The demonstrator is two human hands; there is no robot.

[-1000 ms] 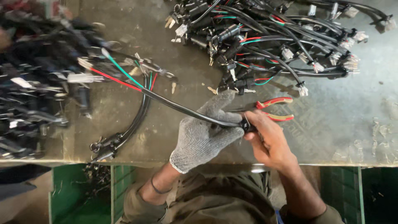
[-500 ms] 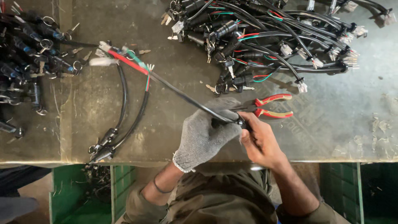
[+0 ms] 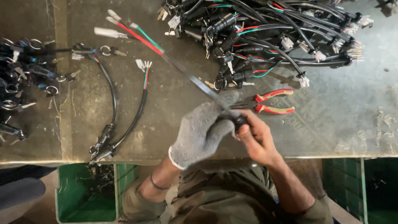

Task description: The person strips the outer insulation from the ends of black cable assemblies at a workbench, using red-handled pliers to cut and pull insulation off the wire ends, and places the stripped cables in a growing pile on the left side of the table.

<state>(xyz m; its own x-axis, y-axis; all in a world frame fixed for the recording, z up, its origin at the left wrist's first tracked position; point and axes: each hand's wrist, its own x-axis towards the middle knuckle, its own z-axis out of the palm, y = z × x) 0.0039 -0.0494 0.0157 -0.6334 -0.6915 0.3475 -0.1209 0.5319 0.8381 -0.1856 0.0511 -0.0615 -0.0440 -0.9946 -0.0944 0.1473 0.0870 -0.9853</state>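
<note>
My left hand (image 3: pixel 203 130), in a grey knit glove, grips a black sheathed cable (image 3: pixel 195 79) near its lower end. My bare right hand (image 3: pixel 257 139) pinches the black fitting (image 3: pixel 239 121) at that same end. The cable runs up and left over the worktable (image 3: pixel 166 103) to loose red, green and white wires (image 3: pixel 132 31) with pale terminals. Red-handled pliers (image 3: pixel 269 101) lie on the table just beyond my hands, untouched.
A big heap of black wiring harnesses with keys and white connectors (image 3: pixel 265 37) fills the far right. Another heap (image 3: pixel 20 79) lies at the left. Two finished cables (image 3: pixel 120 112) rest between them. Green bins (image 3: pixel 87 191) sit below the table edge.
The cable's wire end has swung away from the left heap toward the table's middle, and both hands have shifted slightly with it. The pliers have stayed put.
</note>
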